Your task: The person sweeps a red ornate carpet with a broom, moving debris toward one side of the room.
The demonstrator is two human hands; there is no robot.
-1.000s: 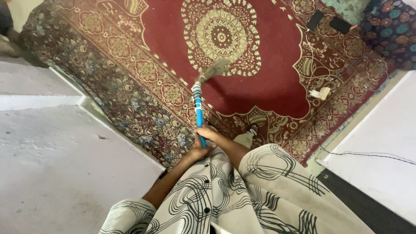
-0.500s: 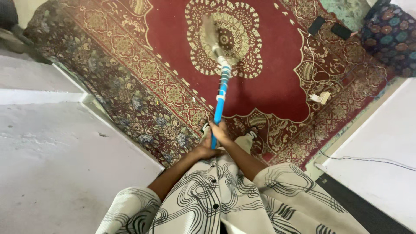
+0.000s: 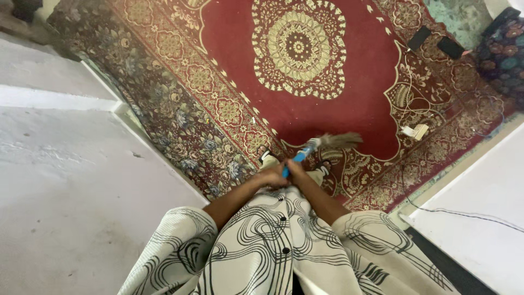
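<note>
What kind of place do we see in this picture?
Probably a room in a home: a large red patterned carpet covers the floor, a white charger with cables lies on it, and both hands hold a blue-handled broom.

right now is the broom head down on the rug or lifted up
Down or nearly so: the broom slants low from both hands, its bristles spread against the red rug near the feet. Actual contact cannot be told.

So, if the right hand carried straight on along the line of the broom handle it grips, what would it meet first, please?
Probably the broom's own straw head, then the red carpet under it. The right hand points up and to the right; depth is hard to judge.
</note>
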